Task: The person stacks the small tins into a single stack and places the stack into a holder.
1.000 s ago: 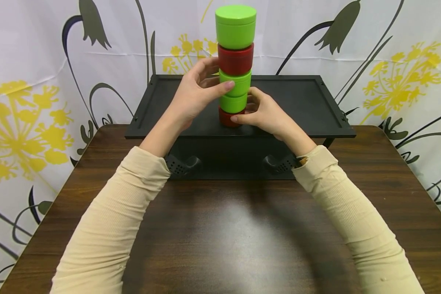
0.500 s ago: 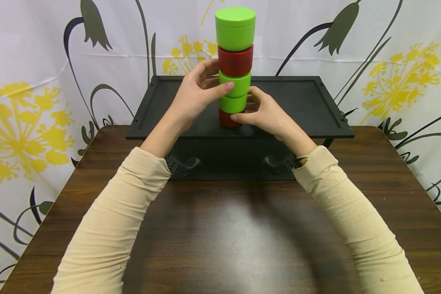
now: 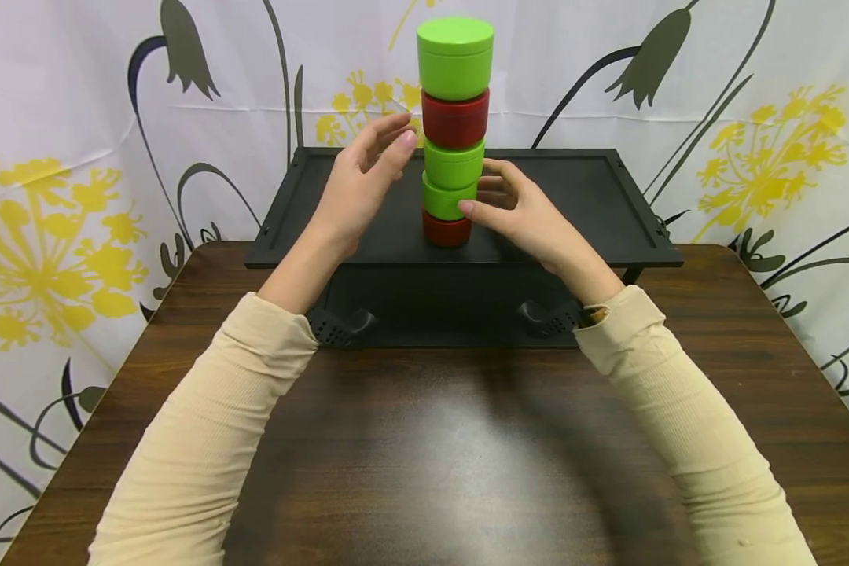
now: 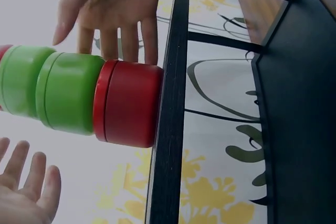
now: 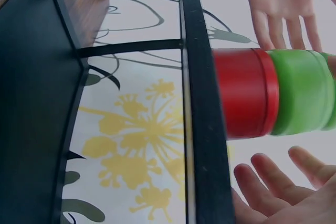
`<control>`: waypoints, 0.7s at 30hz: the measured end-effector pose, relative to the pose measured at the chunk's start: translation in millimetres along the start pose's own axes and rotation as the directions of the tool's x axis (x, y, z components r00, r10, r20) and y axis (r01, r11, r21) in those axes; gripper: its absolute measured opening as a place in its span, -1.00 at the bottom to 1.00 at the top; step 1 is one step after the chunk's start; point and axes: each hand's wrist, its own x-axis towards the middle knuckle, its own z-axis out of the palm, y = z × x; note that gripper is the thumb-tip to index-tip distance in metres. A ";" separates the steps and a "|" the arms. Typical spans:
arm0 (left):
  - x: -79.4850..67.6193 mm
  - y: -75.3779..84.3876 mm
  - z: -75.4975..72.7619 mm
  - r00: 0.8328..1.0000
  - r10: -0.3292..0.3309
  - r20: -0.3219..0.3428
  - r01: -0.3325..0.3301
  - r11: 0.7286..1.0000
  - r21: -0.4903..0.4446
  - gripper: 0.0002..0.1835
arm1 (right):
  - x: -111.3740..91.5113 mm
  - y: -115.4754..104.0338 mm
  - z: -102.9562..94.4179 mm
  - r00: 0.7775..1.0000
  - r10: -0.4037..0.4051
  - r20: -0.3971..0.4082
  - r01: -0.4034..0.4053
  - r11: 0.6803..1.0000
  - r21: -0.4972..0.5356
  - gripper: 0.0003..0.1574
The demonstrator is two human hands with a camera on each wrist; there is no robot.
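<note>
A straight tower of several round containers stands on a raised black tray. From the top come a green container [image 3: 455,59], a red one [image 3: 455,119], two more green ones [image 3: 454,167], and a red one [image 3: 446,230] at the base. My left hand [image 3: 361,181] is just left of the tower, fingers loosely bent and holding nothing. At the tower's right side is my right hand [image 3: 520,212], thumb tip overlapping a lower green container in the head view. The right wrist view shows a gap between its relaxed fingers [image 5: 254,182] and the tower.
The black tray [image 3: 573,204] stands on legs at the back of a dark wooden table [image 3: 424,456]. A white curtain [image 3: 240,71] with yellow and grey flowers hangs behind it. Black wrist cameras [image 3: 343,326] sit below both hands.
My left hand has let go of the tower and moved left from it. My right hand has eased off the base container, slightly up and right. The tower stays upright.
</note>
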 end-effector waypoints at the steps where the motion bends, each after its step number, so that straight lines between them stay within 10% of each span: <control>1: -2.2 0.2 -1.3 1.000 0.009 -0.018 -0.009 1.000 0.017 -0.49 | -1.4 0.3 -1.4 1.000 -0.004 -0.011 0.004 1.000 -0.005 -0.23; 21: -69.8 -2.9 -52.1 0.979 0.064 -0.196 0.025 0.907 0.421 -0.45 | -67.7 0.6 -65.2 0.970 0.003 -0.245 -0.054 0.979 -0.199 -0.28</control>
